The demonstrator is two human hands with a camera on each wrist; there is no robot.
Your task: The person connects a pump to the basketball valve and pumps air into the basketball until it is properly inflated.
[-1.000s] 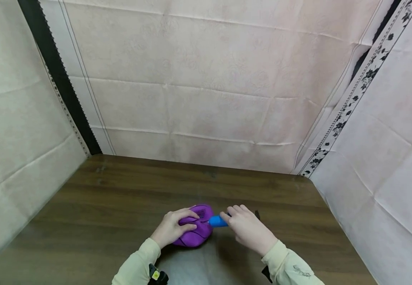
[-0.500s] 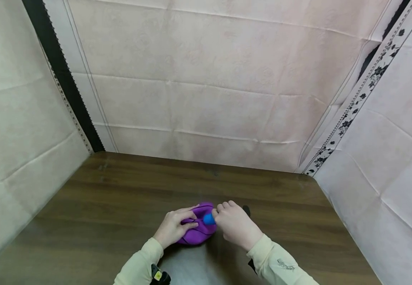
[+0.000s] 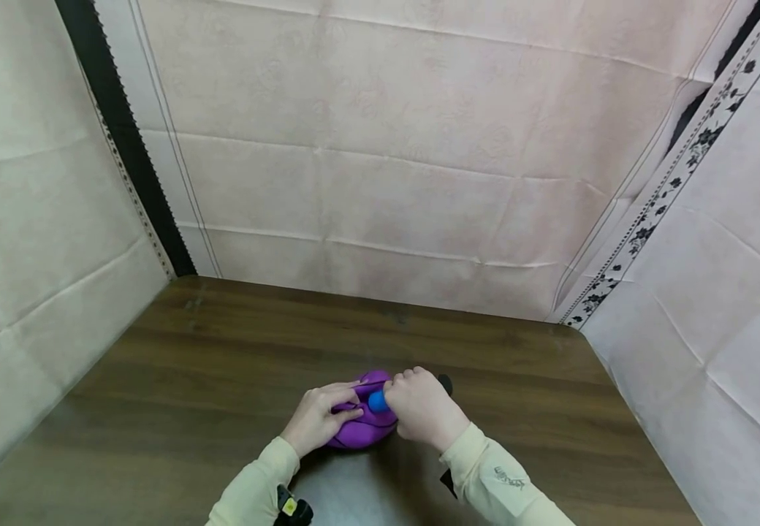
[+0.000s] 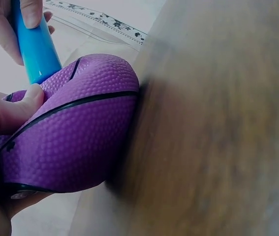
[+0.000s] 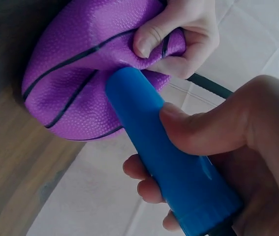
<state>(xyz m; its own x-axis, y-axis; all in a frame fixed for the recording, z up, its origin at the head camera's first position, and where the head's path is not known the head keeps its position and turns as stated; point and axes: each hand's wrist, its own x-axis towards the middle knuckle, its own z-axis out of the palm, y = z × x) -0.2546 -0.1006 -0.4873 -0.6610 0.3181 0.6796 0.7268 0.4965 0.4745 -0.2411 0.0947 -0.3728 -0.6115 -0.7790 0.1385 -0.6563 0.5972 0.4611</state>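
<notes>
The left hand (image 3: 321,416) grips the purple ball (image 4: 80,142), apparently to steady it; the right hand (image 3: 422,409) clasps the blue cylinder (image 5: 159,147), its end at the ball's fold, forward of the grip.

This looks like a booth screened off with cloth around a desk (image 3: 222,365); whether it stands in a home, an office or a lab cannot be told. The desk has a brown wood-grain top with rounded far corners. Behind it rises a pale back sheet (image 3: 380,161), ridged with fold creases; a left sheet (image 3: 44,256) and a right sheet (image 3: 735,241) line its two sides. From the desk's far left corner runs a black strip (image 3: 128,139), from its far right a flowered border (image 3: 643,234).
</notes>
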